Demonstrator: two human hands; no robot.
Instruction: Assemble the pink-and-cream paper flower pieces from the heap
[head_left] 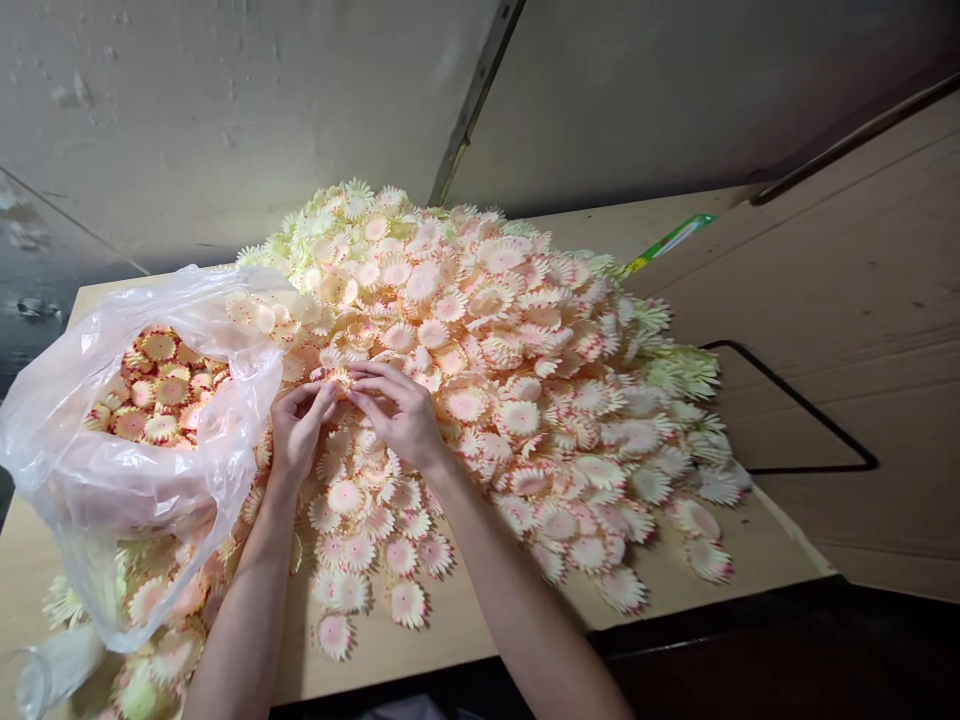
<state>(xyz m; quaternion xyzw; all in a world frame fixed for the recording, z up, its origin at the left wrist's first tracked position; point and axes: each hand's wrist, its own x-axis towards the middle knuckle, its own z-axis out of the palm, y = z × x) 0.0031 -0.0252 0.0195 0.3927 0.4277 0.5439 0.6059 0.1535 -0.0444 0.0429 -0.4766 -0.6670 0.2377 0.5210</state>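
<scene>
Both of my hands meet in front of a big heap of artificial flower petal discs (465, 403), cream and pink with fringed, red-tipped edges. Between the fingertips is one petal disc (340, 380), partly covered by the fingers. My left hand (300, 425) pinches it from the left with thumb and forefinger. From the right, my right hand (401, 415) grips its other side, fingers bent over it. Just left of my left hand stands a translucent plastic bag (225, 470), its mouth wide, with several smaller, redder flower pieces (161, 385) inside.
The heap covers much of the wooden table (375, 665). A clear plastic container (64, 665) lies at the lower left. Behind the heap is a grey wall (247, 120). A green and yellow strip (671, 242) and a bent black metal rod (802, 400) are by the cardboard (847, 300) at right.
</scene>
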